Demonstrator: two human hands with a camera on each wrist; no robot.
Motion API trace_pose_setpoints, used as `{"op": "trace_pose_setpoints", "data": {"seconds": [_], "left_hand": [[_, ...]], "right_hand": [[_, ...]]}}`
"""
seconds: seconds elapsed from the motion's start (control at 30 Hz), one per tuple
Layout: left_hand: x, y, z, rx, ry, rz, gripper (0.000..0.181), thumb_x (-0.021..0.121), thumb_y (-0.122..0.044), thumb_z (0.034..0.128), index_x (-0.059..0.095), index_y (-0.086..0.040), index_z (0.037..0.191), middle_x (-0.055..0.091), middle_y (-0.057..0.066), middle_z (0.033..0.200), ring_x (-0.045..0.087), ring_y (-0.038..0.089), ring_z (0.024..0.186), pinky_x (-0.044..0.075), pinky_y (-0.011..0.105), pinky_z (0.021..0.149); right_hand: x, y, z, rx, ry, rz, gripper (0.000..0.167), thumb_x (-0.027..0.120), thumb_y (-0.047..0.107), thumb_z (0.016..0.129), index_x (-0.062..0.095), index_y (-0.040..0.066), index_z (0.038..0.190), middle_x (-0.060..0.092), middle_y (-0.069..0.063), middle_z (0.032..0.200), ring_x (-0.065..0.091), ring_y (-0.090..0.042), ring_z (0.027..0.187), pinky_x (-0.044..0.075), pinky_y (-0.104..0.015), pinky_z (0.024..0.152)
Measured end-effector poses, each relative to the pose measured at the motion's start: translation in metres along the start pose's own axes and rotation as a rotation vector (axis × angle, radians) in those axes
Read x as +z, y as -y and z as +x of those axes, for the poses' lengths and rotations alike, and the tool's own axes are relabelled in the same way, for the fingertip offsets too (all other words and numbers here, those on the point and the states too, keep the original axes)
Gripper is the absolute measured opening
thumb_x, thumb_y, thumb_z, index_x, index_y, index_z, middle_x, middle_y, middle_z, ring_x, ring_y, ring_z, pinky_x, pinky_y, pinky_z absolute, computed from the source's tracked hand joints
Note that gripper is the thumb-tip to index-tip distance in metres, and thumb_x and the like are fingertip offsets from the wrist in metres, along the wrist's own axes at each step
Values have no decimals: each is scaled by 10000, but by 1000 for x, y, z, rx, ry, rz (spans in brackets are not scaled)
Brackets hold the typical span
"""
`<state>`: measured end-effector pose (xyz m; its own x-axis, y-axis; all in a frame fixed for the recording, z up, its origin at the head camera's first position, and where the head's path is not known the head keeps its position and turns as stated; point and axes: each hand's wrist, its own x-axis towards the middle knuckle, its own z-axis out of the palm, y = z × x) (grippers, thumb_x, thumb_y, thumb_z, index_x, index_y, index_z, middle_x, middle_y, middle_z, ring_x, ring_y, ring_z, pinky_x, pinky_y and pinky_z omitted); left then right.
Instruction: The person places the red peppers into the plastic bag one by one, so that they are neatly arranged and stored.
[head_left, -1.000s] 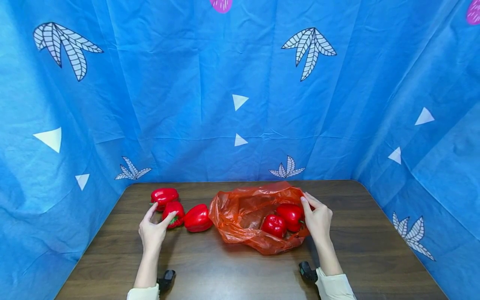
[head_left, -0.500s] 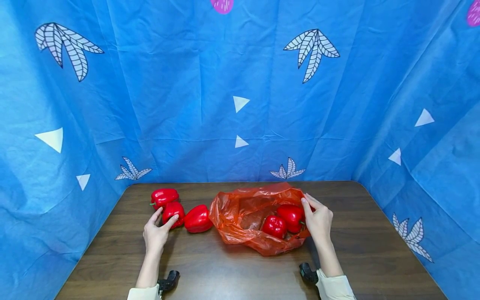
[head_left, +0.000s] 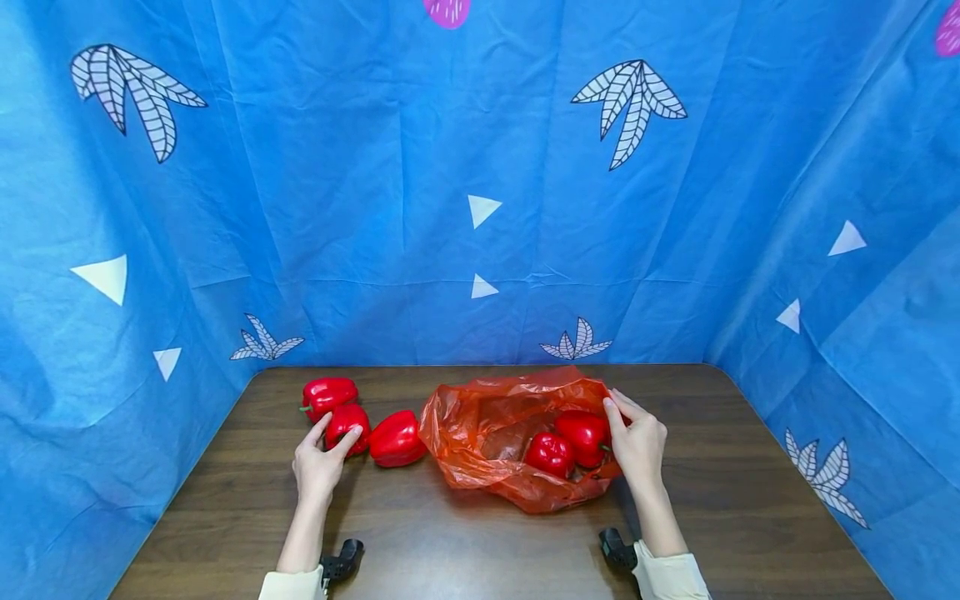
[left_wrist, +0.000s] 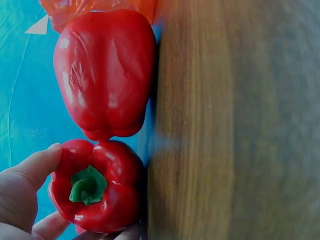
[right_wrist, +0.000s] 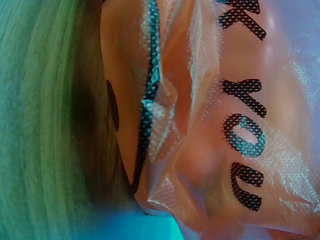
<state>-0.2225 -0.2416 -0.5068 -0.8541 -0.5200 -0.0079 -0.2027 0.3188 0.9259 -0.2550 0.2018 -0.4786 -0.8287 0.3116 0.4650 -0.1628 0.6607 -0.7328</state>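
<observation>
As left hand [head_left: 318, 468] grips red pepper [head_left: 347, 419], right hand [head_left: 640, 440] pinches bag [head_left: 459, 442]; two peppers [head_left: 551, 452] inside

Blue cloth backdrop [head_left: 420, 167], creased, nine round to three o'clock. On it: white leaf print [head_left: 153, 112] at ten (outlined in black), pink print [head_left: 447, 10] at twelve, white triangle [head_left: 108, 277] at nine. Wood-grain table [head_left: 480, 546], six o'clock.

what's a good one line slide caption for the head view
Left hand grips a red pepper; right hand holds the rim of an orange bag with two more peppers inside.
</observation>
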Motion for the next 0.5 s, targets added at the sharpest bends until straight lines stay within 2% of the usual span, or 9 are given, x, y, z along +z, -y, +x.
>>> {"op": "trace_pose_setpoints", "data": {"seconds": [0.23, 0.5], "left_hand": [[1, 0, 0, -1, -3, -3, 724, 743, -350, 861, 445, -90, 1467, 422, 258, 1485, 392, 444, 1363, 363, 573, 1097], [3, 0, 0, 5, -33, -7, 738, 769, -380, 834, 479, -80, 1443, 457, 256, 1453, 412, 435, 1352, 350, 559, 1105]], "right_hand": [[0, -1, 0, -14, -11, 4, 284, 655, 185, 939, 704, 24, 1169, 687, -155, 1199, 622, -371, 1152, 469, -525, 997], [1, -1, -1, -7, -2, 9, 295, 652, 195, 943, 697, 26, 1182, 682, -155, 1211, 622, -372, 1154, 480, -523, 989]]}}
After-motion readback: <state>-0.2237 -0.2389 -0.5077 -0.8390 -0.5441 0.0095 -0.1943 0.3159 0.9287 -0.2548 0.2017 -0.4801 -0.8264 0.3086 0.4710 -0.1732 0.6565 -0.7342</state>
